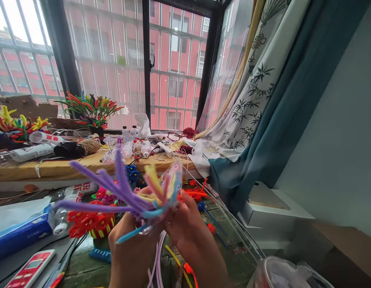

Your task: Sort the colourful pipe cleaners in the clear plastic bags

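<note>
My left hand and my right hand meet at the lower middle of the view, both closed around a bundle of pipe cleaners. Purple stems fan out to the left, while yellow, pink and light blue ones stick up in the middle. A clear plastic wrap surrounds the upper right of the bundle. More loose pink, yellow and orange stems hang below my hands.
A red and yellow pipe-cleaner craft sits left of my hands, by a blue packet and a red calculator. The windowsill holds bottles, twine and pipe-cleaner flowers. Curtains hang right, above a white box.
</note>
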Tool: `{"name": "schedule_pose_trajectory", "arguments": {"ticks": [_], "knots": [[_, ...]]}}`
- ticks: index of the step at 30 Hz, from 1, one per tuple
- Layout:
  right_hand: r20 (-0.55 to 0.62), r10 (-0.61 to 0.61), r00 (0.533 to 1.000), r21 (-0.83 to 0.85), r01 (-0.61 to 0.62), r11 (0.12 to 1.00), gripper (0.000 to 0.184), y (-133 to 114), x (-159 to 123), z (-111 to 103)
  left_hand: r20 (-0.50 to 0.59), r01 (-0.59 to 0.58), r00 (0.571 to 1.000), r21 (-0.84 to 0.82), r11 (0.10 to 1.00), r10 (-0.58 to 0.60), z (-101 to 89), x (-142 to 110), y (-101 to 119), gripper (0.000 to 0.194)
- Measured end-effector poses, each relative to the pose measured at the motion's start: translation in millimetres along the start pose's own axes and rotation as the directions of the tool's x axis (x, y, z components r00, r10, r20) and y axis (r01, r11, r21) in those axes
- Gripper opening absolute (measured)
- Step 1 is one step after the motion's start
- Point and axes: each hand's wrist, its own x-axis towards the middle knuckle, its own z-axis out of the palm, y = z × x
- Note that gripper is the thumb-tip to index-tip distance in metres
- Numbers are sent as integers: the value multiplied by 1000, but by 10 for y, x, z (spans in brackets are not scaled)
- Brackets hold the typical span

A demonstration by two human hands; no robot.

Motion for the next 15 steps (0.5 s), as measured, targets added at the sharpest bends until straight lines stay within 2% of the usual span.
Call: {"name": "schedule_pose_trajectory", "arguments": {"ticks": [2, 4, 7, 9, 10, 12, 15], "knots": [[5, 5, 1000, 34, -5, 999, 40, 70, 15, 6, -135, 159, 975, -114, 981, -174, 31, 24, -11, 28], [-74, -39, 997, 4, 39, 999, 41, 170, 53, -3, -217, 239, 938, -160, 958, -270, 29, 63, 10, 27], [-208, -49, 977, -85, 32, 996, 48, 317, 133, -24, -287, 372, 852, -257, 892, -438, -15, 111, 76, 35], [-226, -15, 974, -106, -10, 994, 54, 388, 184, -33, -284, 447, 788, -347, 825, -546, -33, 117, 116, 38], [-217, 4, 976, -96, -26, 995, 57, 416, 204, -36, -265, 461, 776, -383, 800, -573, -30, 111, 129, 38], [-190, 18, 982, -45, -27, 999, 61, 463, 235, -39, -212, 460, 785, -428, 778, -582, 2, 87, 144, 35], [-137, -15, 990, 38, 21, 999, 51, 515, 266, -56, -135, 468, 799, -472, 747, -585, 89, 48, 164, 31]]}}
